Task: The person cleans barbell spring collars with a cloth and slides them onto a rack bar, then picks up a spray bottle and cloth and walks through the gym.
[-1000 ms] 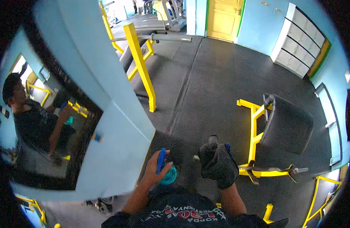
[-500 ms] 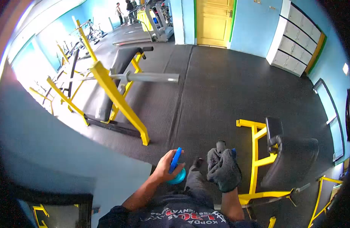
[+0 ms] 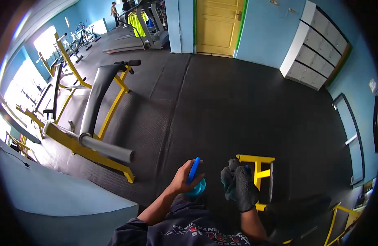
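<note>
My left hand [image 3: 182, 178] is closed around a spray bottle [image 3: 198, 187] with a blue trigger head and a translucent teal body, held in front of my torso. Level with it on the right, my right hand [image 3: 245, 196] is closed and covered by a bunched dark grey cloth [image 3: 233, 177]; its fingers are hidden underneath. The two hands are apart. Just beyond the right hand stands a yellow-framed bench [image 3: 258, 174] with dark padding, partly hidden by the cloth and shadow.
On the left is a yellow bench-press rack [image 3: 88, 152] with a padded bench [image 3: 99, 94] and a bar [image 3: 109, 147] jutting toward the walkway. Further back are a treadmill [image 3: 150, 35], a yellow door [image 3: 219, 26] and white lockers [image 3: 314, 49]. Two people stand far off. Black matting [image 3: 238, 110] covers the floor.
My view has shifted forward: the bench-press rack now sits lower and further left, and the padded bench at right has slid down. Both hands keep their holds.
</note>
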The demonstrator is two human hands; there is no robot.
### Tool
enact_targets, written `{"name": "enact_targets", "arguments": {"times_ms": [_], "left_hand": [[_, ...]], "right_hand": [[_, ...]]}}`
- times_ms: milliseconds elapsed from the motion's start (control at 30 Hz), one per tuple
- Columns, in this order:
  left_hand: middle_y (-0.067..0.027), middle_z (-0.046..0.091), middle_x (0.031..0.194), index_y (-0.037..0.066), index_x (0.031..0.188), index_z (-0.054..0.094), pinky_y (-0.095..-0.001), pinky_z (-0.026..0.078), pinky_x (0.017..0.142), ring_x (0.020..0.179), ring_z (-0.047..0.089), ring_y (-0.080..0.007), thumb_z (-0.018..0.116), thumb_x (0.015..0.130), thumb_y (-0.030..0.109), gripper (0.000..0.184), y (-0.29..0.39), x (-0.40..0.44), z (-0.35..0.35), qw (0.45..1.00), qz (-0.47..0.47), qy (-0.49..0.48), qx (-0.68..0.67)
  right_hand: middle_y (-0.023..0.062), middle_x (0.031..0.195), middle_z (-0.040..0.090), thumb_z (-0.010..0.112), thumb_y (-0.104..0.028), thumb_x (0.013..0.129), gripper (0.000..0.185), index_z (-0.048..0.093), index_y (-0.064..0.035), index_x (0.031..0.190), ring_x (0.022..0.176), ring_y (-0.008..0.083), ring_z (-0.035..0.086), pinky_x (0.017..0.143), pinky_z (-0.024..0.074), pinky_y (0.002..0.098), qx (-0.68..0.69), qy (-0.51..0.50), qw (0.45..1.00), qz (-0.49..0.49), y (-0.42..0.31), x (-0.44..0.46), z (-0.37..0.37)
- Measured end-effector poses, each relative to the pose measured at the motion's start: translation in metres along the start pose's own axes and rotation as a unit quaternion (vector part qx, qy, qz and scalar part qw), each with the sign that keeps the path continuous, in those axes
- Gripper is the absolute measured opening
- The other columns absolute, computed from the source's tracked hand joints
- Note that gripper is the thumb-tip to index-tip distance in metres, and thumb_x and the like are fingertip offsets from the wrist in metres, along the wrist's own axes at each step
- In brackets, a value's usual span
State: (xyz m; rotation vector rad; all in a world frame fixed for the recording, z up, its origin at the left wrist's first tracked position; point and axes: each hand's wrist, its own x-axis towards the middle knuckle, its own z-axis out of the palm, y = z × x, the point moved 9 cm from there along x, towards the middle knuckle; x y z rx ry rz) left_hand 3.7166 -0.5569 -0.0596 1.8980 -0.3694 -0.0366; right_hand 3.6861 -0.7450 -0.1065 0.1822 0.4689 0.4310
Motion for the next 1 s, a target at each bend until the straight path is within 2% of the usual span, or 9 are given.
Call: {"name": "enact_targets", "arguments": {"times_ms": [33,100,200,333,533,600,633,900,1000], "left_hand": [[-0.0129,0.058,0.116,0.006,0.123,0.051,-0.0385,0.048,0.089,0.108,0.058,-0.026,0.07,0.082,0.019,0.048,-0.006,0.019,0.002,1.0,0.0,0.007,-0.004],[-0.0128,0.057,0.118,0.006,0.123,0.051,-0.0385,0.047,0.089,0.107,0.058,-0.0254,0.071,0.082,0.02,0.048,-0.029,0.051,0.006,0.996,-0.054,0.02,-0.065],[-0.0128,0.058,0.118,0.006,0.123,0.051,-0.0373,0.048,0.088,0.105,0.058,-0.024,0.071,0.081,0.02,0.048,-0.043,0.101,0.007,0.998,-0.065,0.016,-0.012],[-0.0167,0.059,0.111,0.003,0.119,0.053,-0.0404,0.047,0.089,0.104,0.059,-0.0332,0.071,0.079,0.024,0.049,-0.07,0.167,-0.007,0.993,-0.101,0.039,-0.037],[-0.0167,0.059,0.111,0.004,0.118,0.053,-0.0401,0.047,0.088,0.103,0.059,-0.0324,0.071,0.079,0.024,0.047,-0.1,0.271,-0.053,0.994,-0.069,0.088,-0.015],[-0.0151,0.058,0.115,0.005,0.12,0.052,-0.0397,0.047,0.09,0.107,0.058,-0.0298,0.071,0.08,0.023,0.048,-0.109,0.292,-0.071,0.992,-0.083,0.096,-0.021],[-0.0134,0.057,0.119,0.007,0.123,0.051,-0.0393,0.047,0.091,0.111,0.056,-0.0272,0.071,0.081,0.022,0.049,-0.113,0.303,-0.083,0.992,-0.085,0.094,-0.026],[-0.0141,0.057,0.117,0.007,0.121,0.052,-0.0398,0.047,0.089,0.105,0.058,-0.0271,0.071,0.082,0.025,0.048,-0.169,0.331,-0.195,0.957,-0.121,0.261,0.035],[-0.0137,0.057,0.117,0.008,0.121,0.052,-0.0407,0.047,0.089,0.107,0.058,-0.0281,0.072,0.081,0.027,0.049,-0.2,0.327,-0.229,0.92,-0.194,0.338,0.031]], "right_hand": [[0.0079,0.13,0.053,0.047,-0.014,0.097,0.032,0.053,-0.005,0.127,0.12,0.0186,0.05,0.103,0.0423,0.0338,-0.007,0.003,1.0,0.003,-0.009,0.011,0.013],[0.0079,0.137,0.048,0.044,-0.009,0.097,0.036,0.047,-0.0058,0.133,0.124,0.0185,0.047,0.106,0.0381,0.0337,-0.322,-0.004,0.937,-0.134,-0.039,0.025,0.045],[0.0073,0.135,0.049,0.042,-0.008,0.097,0.038,0.043,-0.0055,0.135,0.121,0.0184,0.049,0.105,0.0392,0.0324,-0.437,-0.001,0.878,-0.196,-0.074,0.065,0.063],[0.0073,0.133,0.051,0.043,-0.009,0.097,0.038,0.044,-0.0047,0.134,0.12,0.0192,0.051,0.104,0.0391,0.0329,-0.52,0.0,0.831,-0.197,-0.103,0.116,0.095],[0.0112,0.115,0.063,0.046,-0.018,0.098,0.029,0.056,-0.0024,0.12,0.1,0.0183,0.063,0.087,0.0525,0.032,-0.349,0.106,0.92,-0.145,-0.16,0.21,0.129],[0.0064,0.104,0.065,0.056,-0.021,0.094,0.022,0.063,-0.0063,0.109,0.088,0.0152,0.064,0.069,0.0561,0.0273,-0.428,0.133,0.893,-0.04,-0.188,0.26,0.117],[0.0059,0.087,0.067,0.059,-0.02,0.093,0.015,0.066,-0.0072,0.094,0.073,0.0152,0.065,0.06,0.0559,0.0256,-0.373,0.22,0.898,-0.084,-0.173,0.268,0.145],[0.003,0.086,0.066,0.056,-0.022,0.094,0.017,0.065,-0.0124,0.105,0.075,0.0147,0.064,0.064,0.0548,0.0269,-0.539,0.098,0.837,0.007,-0.108,0.475,0.224],[0.0036,0.097,0.065,0.058,-0.025,0.092,0.032,0.057,-0.0136,0.123,0.082,0.0143,0.063,0.069,0.0538,0.0267,-0.675,0.026,0.73,0.109,-0.08,0.556,0.239]]}}
